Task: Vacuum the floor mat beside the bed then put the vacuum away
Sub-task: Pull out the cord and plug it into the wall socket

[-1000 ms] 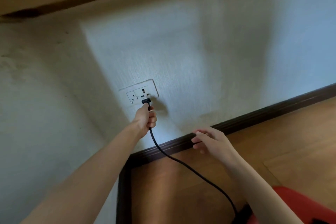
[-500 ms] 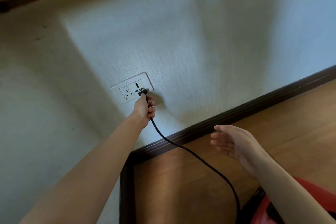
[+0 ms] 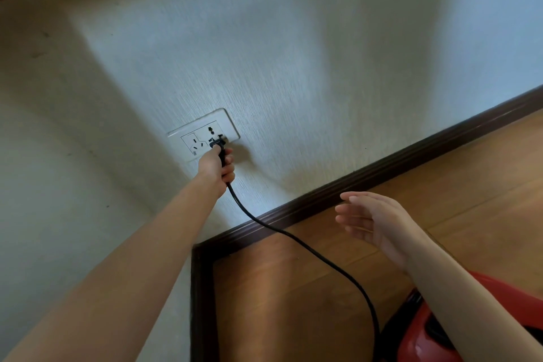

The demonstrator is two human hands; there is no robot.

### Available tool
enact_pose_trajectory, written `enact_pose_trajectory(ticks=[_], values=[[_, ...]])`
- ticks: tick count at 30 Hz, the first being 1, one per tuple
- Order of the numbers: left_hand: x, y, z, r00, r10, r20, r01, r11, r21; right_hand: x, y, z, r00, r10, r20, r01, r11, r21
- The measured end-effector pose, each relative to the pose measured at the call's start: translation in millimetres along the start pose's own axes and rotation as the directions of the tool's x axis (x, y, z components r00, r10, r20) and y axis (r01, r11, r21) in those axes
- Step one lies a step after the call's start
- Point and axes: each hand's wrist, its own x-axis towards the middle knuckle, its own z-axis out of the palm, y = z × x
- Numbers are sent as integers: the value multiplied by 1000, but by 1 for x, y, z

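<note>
Wall: socket low, near the floor corner. Vacuum: red, floor, bottom right edge of view. Cord: runs vacuum to plug. Left hand: nearer, fingers wrapped round the plug at the socket's right outlet, plug axis pointing into the wall. Right hand: well apart, fingers straight, holding nothing.

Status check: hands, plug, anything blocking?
Left hand grips plug at wall socket. Right hand open, holding nothing. Cord trails to red vacuum. Nothing blocking.
</note>
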Motion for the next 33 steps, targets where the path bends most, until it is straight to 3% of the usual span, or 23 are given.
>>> enact_pose_trajectory(ticks=[9,18,24,33], values=[[2,0,-3,997,35,68,-40,997,73,0,-1,-4,1000,-6,-17,6,1000,-20],[3,15,5,1000,0,-15,1,994,105,1,2,-6,999,-25,-45,21,995,-96],[-1,34,9,988,-151,-15,152,988,37,2,5,-5,999,-17,-46,10,991,-134],[5,21,8,994,-113,3,113,992,-58,0,5,-8,999,-20,-48,12,985,-171]])
